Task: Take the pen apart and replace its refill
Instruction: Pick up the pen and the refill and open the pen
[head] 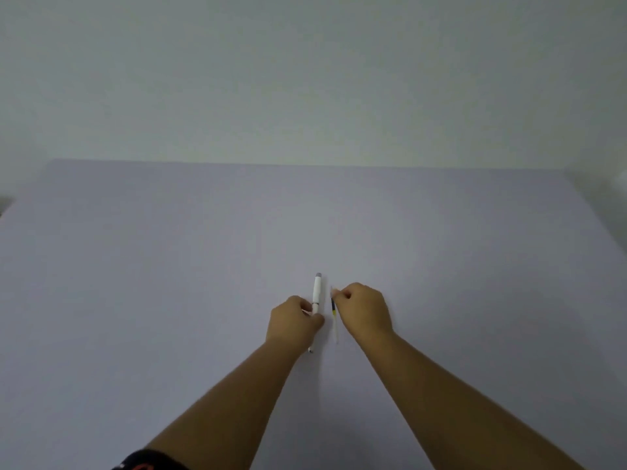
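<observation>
A white pen [317, 293] with a grey cap end lies lengthwise on the pale table [169, 283], its tip pointing toward me. My left hand [293, 320] is closed around the pen's middle, hiding part of the barrel. Just to its right lies a thin clear refill [335, 317] with a dark and yellow section. My right hand [364, 312] pinches the refill's far end between fingertips. The two hands sit side by side, a small gap between them.
The table's far edge [305, 163] meets a plain wall [305, 79]. A dark sleeve or garment with red marks [146, 461] shows at the bottom edge.
</observation>
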